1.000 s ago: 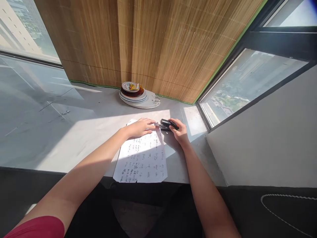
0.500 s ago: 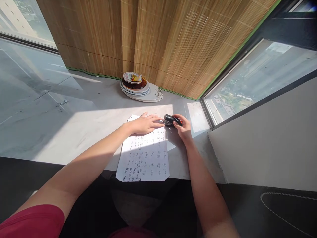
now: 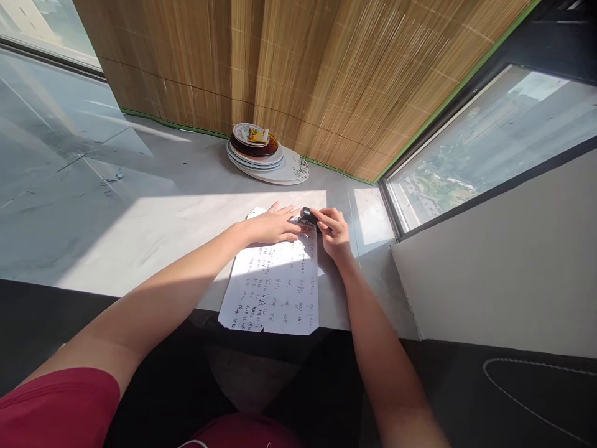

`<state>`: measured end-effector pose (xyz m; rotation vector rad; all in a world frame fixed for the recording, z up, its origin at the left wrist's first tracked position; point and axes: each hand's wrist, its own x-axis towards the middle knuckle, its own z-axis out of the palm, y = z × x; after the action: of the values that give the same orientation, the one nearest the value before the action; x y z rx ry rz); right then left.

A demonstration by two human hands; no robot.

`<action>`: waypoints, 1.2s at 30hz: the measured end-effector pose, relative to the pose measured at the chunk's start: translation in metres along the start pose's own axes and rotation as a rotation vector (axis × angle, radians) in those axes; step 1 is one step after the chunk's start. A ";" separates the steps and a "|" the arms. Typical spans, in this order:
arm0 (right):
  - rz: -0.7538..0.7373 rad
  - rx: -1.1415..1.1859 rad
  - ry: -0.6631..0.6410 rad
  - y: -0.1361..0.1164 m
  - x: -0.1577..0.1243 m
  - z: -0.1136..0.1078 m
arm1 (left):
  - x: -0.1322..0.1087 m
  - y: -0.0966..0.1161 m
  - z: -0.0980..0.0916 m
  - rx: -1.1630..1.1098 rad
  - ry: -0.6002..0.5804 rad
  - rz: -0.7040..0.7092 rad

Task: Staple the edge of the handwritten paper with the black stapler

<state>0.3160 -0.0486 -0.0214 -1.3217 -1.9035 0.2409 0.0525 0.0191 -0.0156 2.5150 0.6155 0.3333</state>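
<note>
Handwritten white paper sheets (image 3: 275,287) lie on the grey sill (image 3: 153,230), their near edge hanging over the front. My left hand (image 3: 274,225) rests flat on the top of the sheets with its fingers stretched out. My right hand (image 3: 332,231) is closed on a black stapler (image 3: 306,216) at the paper's top right corner. The stapler's nose sits over that corner, close to my left fingertips.
A stack of plates (image 3: 267,163) with a yellow scrap on top stands at the back against a bamboo blind (image 3: 298,74). Windows flank the blind, and a grey wall (image 3: 504,267) rises to the right. Dark floor lies below the sill's front edge.
My right hand has slid the stapler left onto the paper's corner. My left hand stays pressed on the sheets. The camera has tipped slightly.
</note>
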 end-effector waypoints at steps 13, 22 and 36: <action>-0.025 -0.122 0.007 -0.004 -0.004 -0.001 | 0.002 0.004 0.005 0.028 0.025 -0.005; -0.084 -0.302 0.020 -0.006 -0.004 0.002 | 0.001 0.013 -0.002 0.093 -0.075 -0.022; -0.012 -0.483 -0.042 -0.012 -0.004 0.007 | 0.002 0.003 0.004 0.053 -0.043 -0.006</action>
<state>0.3026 -0.0555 -0.0214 -1.6225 -2.0832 -0.2159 0.0568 0.0156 -0.0171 2.5627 0.6227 0.2632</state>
